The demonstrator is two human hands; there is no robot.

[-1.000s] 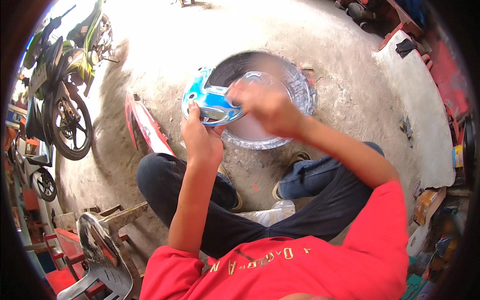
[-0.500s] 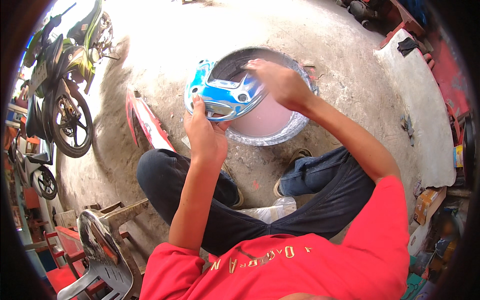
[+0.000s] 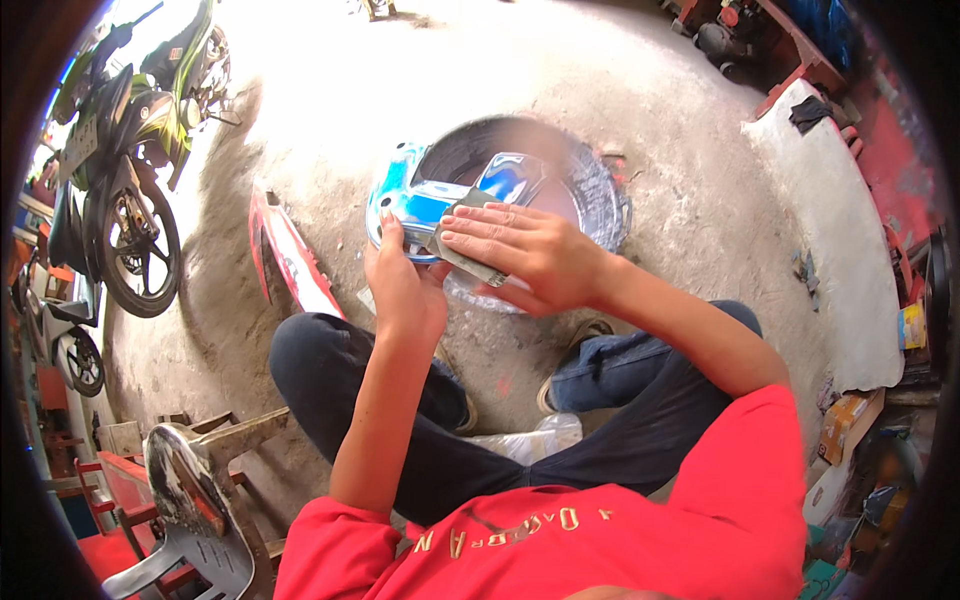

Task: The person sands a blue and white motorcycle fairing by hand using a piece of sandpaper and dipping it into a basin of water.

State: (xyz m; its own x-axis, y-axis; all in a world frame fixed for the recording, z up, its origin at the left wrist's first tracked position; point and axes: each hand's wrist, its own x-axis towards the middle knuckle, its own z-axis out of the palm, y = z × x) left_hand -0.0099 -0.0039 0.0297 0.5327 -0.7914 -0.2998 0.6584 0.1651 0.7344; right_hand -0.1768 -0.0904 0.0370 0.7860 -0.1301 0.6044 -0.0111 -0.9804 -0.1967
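My left hand (image 3: 405, 290) grips the near left edge of a blue and silver motorcycle body panel (image 3: 400, 185), thumb on top and fingers underneath. The panel has a wide cut-out and patchy, partly worn blue paint. My right hand (image 3: 545, 255) presses a grey sheet of sandpaper (image 3: 474, 265) against the panel's near right part, with the fingers laid together over it. The sheet and fingers hide that part of the panel. Beneath the panel stands a round dark basin (image 3: 605, 190) with a whitish, smeared rim, holding cloudy pinkish liquid.
A red and white body panel (image 3: 290, 250) lies on the concrete floor to the left. Motorcycles (image 3: 140, 230) stand farther left. A worn plastic chair (image 3: 205, 510) is at the lower left. Along the right runs a pale slab (image 3: 825, 230) with a black cloth on it.
My right hand has come from over the basin down onto the panel's near right part, where the grey sheet now shows under it. The panel has tilted; my left hand keeps its grip.
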